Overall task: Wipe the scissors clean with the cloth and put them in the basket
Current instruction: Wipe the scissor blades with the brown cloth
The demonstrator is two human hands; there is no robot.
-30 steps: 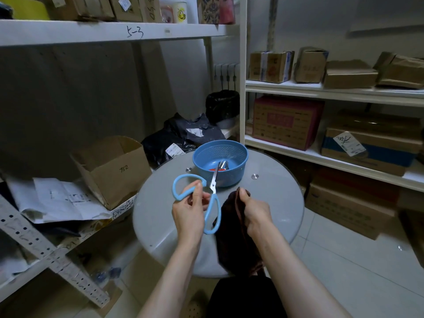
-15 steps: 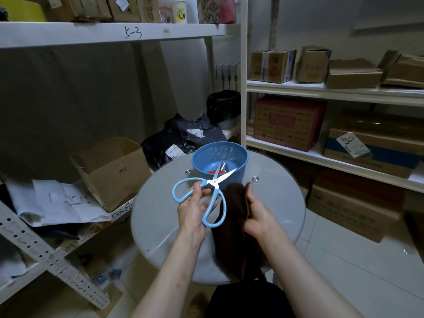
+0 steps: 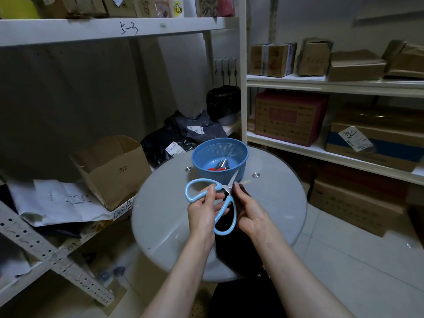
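Note:
My left hand [image 3: 204,210] grips the light-blue-handled scissors [image 3: 226,222] by the handles near the pivot, over the round table. The blades are spread and point up and right toward the blue basket [image 3: 199,157]. My right hand [image 3: 251,212] holds a dark brown cloth [image 3: 238,253] against the scissors at the pivot; the cloth hangs down over the table's near edge. Inside the basket lie other scissors, one pair with red handles [image 3: 214,169].
The round grey glass table [image 3: 275,214] has metal studs near the basket. An open cardboard box [image 3: 114,171] and papers sit on the left shelf. Dark bags lie behind the basket. Shelves with boxes [image 3: 289,118] stand at right.
The scissor blades have opened and swung to the right. My right hand has brought the cloth up from beside the scissors to the pivot.

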